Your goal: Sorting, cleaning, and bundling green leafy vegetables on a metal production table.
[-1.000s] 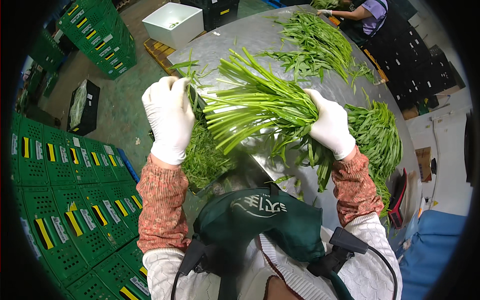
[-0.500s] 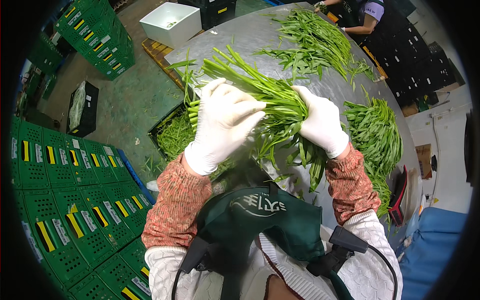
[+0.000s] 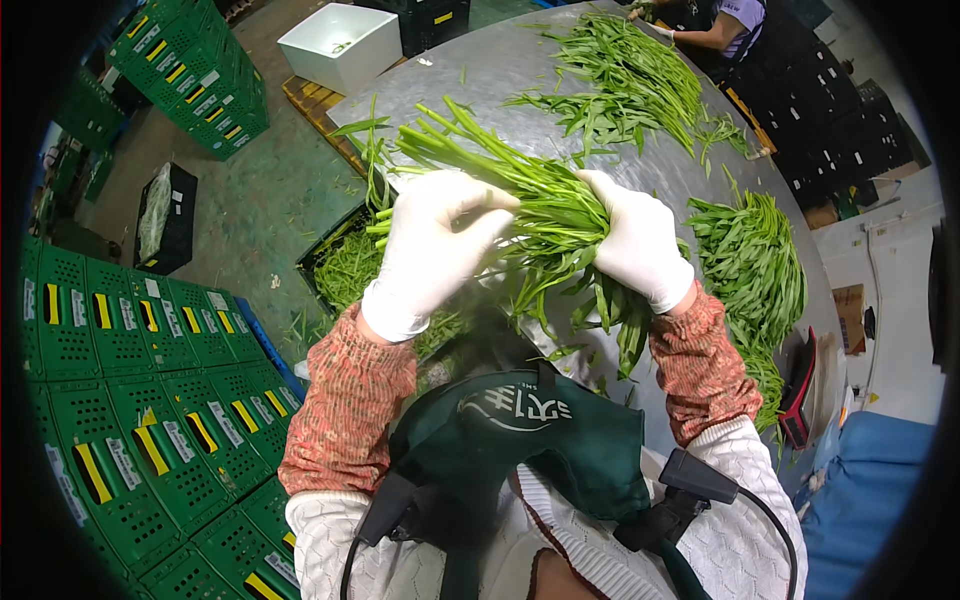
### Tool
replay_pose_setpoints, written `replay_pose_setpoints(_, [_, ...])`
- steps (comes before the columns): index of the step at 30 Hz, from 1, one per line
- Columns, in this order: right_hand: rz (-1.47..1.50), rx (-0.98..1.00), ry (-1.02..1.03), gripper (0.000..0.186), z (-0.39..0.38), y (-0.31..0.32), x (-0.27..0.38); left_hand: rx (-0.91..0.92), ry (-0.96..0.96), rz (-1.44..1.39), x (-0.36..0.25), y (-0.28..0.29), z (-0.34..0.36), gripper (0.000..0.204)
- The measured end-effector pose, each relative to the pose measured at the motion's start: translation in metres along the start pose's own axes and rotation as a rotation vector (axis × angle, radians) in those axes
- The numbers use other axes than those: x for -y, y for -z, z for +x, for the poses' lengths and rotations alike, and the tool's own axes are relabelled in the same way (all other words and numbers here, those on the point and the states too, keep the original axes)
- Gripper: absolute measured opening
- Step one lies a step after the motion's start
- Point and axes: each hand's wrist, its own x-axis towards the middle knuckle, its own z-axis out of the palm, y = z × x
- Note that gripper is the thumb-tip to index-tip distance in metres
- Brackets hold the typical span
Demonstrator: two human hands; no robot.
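Observation:
A thick bunch of leafy greens that looks like water spinach (image 3: 545, 195) is raised in front of me, its cut stems toward the upper left and its leaves drooping at the lower right. White-gloved, my right hand (image 3: 640, 245) grips it near the leaves, thumb on top. My left hand (image 3: 430, 250), gloved too, is curled against the near side of the stems, thumb and forefinger drawn together in a pinch. Exactly which stems or leaves are between those fingertips is hidden. Below the left hand, a dark crate (image 3: 312, 262) holds loose green trimmings (image 3: 350, 265).
On the metal table (image 3: 480, 85) lie a far pile of greens (image 3: 640, 85) and a right-hand pile (image 3: 750, 260). A red-and-black object (image 3: 797, 395) stands at the right edge. Green crates (image 3: 150, 370) fill the left. A white tub (image 3: 340, 50) and a co-worker (image 3: 725, 35) are at the back.
My left hand has shifted slightly left, its fingers more curled than before. The bunch and my right hand have moved a little left. The co-worker's arm has changed position.

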Motion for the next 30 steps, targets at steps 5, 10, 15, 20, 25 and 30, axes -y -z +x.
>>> replay_pose_setpoints(5, [-0.037, 0.003, -0.002, 0.051, -0.003, 0.005, -0.012, -0.246, -0.241, 0.627, 0.014, 0.027, -0.002, 0.013])
replay_pose_setpoints(10, [0.299, 0.024, -0.095, 0.049, -0.006, 0.008, -0.046, -0.341, -0.033, 0.749, 0.056, 0.083, -0.022, 0.009])
replay_pose_setpoints(15, [0.867, 0.218, -0.188, 0.038, -0.007, 0.013, -0.057, -0.18, 0.21, 0.913, 0.09, 0.098, -0.059, 0.035])
replay_pose_setpoints(20, [1.171, 0.351, -0.422, 0.037, -0.014, 0.01, -0.08, -0.067, 0.353, 0.522, 0.092, 0.071, -0.076, 0.037])
replay_pose_setpoints(25, [1.142, 0.438, -0.566, 0.028, -0.013, 0.02, -0.096, -0.03, 0.338, 0.426, 0.088, 0.028, -0.083, 0.015])
replay_pose_setpoints(30, [1.383, 0.571, -0.943, 0.019, -0.014, 0.033, -0.077, 0.118, 0.339, 0.329, 0.079, -0.005, -0.093, 0.023])
